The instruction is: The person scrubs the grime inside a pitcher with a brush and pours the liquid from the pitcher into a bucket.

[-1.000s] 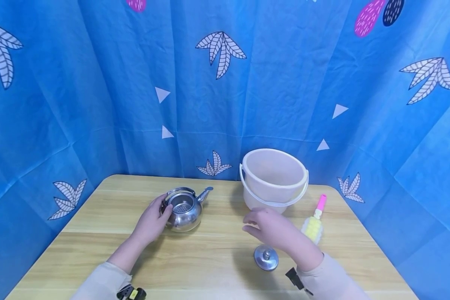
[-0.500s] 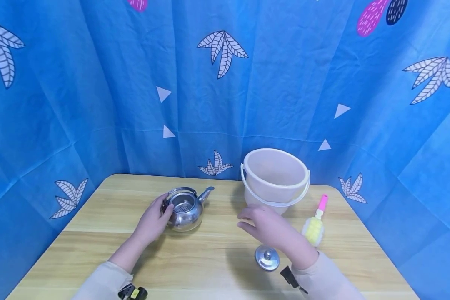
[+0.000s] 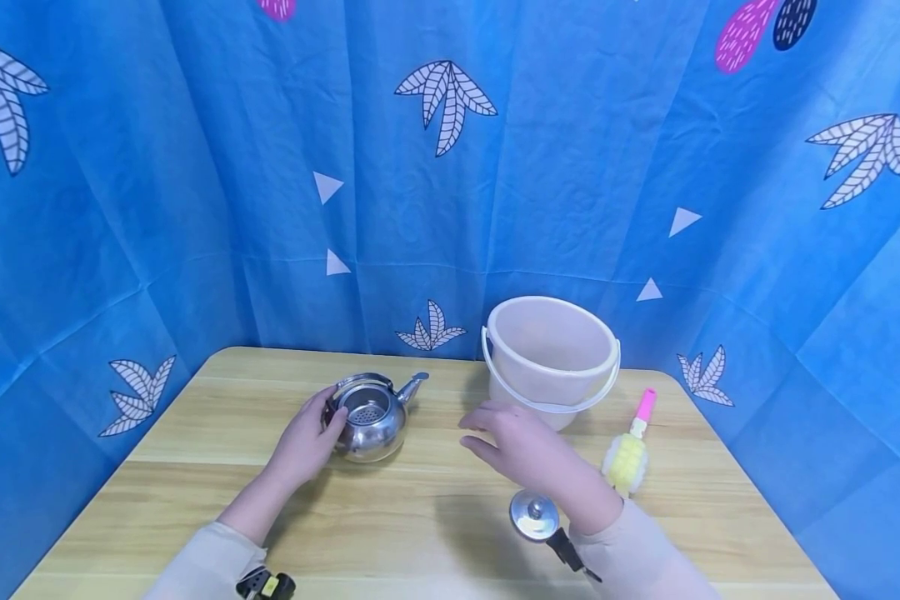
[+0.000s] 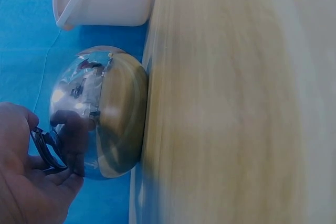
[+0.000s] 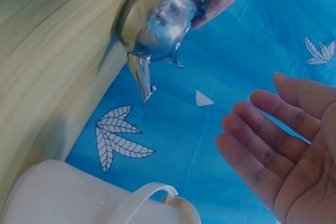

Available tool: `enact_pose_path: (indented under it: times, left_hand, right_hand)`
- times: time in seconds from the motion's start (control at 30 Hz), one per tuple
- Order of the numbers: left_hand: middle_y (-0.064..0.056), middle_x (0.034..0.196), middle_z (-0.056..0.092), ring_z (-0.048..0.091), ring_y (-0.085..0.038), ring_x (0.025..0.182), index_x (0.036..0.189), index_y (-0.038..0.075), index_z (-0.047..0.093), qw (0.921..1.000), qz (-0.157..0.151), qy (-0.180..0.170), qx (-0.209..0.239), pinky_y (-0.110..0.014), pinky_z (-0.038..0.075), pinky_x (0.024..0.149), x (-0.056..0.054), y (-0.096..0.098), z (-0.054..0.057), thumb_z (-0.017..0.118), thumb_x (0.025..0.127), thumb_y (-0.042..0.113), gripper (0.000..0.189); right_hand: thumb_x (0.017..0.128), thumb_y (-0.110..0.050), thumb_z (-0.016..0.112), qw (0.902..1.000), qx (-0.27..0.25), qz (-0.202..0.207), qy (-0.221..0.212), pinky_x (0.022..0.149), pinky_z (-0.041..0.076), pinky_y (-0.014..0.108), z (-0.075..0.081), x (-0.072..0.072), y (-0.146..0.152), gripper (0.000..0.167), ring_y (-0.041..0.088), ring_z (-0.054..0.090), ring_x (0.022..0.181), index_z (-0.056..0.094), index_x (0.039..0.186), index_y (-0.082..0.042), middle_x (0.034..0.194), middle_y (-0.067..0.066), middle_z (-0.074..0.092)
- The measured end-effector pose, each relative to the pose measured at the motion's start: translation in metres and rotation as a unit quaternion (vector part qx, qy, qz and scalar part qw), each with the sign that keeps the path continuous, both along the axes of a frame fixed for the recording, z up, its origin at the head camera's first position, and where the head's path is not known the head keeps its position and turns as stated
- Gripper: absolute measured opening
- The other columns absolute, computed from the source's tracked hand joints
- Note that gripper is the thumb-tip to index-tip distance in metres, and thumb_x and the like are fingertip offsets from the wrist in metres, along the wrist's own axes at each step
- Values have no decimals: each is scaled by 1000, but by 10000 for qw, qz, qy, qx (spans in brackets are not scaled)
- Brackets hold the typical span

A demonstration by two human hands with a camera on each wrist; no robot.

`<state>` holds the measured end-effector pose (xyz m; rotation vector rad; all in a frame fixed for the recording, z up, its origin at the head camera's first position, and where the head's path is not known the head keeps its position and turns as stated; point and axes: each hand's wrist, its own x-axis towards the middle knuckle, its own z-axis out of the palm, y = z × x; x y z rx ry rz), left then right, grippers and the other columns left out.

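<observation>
A shiny stainless-steel teapot (image 3: 372,440), lidless, stands on the wooden table left of centre. A perforated strainer (image 3: 366,413) shows in its mouth, and its spout points to the back right. At the pot's left side my left hand (image 3: 303,446) holds the folded-down handle (image 4: 48,150), with the fingers curled round it in the left wrist view. My right hand (image 3: 521,450) hovers over the table in front of the bucket, holding nothing; its fingers (image 5: 262,150) are loosely bent. The round metal lid (image 3: 534,515) lies knob up below the right forearm.
A white bucket (image 3: 528,387) stands at the back right, its handle hanging down in front. To its right lies a yellow sponge brush (image 3: 627,460) with a pink handle. Blue patterned curtain (image 3: 285,208) surrounds the table (image 3: 412,517) at the back and sides.
My right hand has moved left over the table, away from above the lid. The left hand and the teapot have stayed in place.
</observation>
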<state>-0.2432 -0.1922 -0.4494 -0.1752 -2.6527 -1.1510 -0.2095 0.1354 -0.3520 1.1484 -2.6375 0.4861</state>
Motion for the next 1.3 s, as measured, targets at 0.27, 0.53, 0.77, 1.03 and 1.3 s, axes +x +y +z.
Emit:
enact_pose_path:
  times: [0.27, 0.53, 0.77, 1.03, 1.3]
  left_hand:
    - [-34, 149, 37, 39, -51, 135, 149, -9, 35, 10000, -1, -1, -10, -61, 31, 113, -1, 0, 0, 49, 106, 24, 56]
    - [-35, 148, 39, 41, -51, 134, 148, -10, 35, 10000, -26, 63, 20, -61, 32, 113, -1, 0, -1, 49, 106, 23, 56]
    - [-34, 149, 38, 40, -51, 135, 149, -9, 35, 10000, -3, 57, 14, -61, 32, 113, -1, 0, -2, 49, 106, 24, 56]
    - [-34, 150, 37, 40, -51, 135, 149, -9, 34, 10000, -2, 29, 19, -61, 32, 113, 0, 0, 0, 49, 106, 25, 56]
    - [-34, 149, 38, 41, -51, 134, 149, -9, 35, 10000, 11, 56, -13, -61, 32, 112, 0, 0, 0, 49, 106, 25, 56]
  right_hand:
    - [92, -18, 74, 9999, -102, 30, 5, 82, 58, 28, 0, -2, -6, 17, 14, 69, 92, 74, 107, -10, 100, 0, 73]
    - [93, -17, 73, 9998, -162, 98, -101, 85, 58, 31, 1, -4, -13, 20, 16, 69, 95, 74, 111, -9, 105, 4, 74]
    - [93, -19, 72, 9999, -144, 6, -91, 89, 57, 31, -1, -6, -19, 20, 16, 68, 101, 74, 112, -12, 109, 1, 73]
    - [94, -20, 72, 9996, -260, 37, 36, 93, 55, 34, -3, -8, -24, 22, 17, 68, 105, 73, 114, -11, 111, 2, 73]
    - [95, -20, 71, 9994, -318, 46, 94, 96, 54, 34, -5, -11, -32, 24, 17, 67, 109, 72, 117, -13, 115, 2, 72]
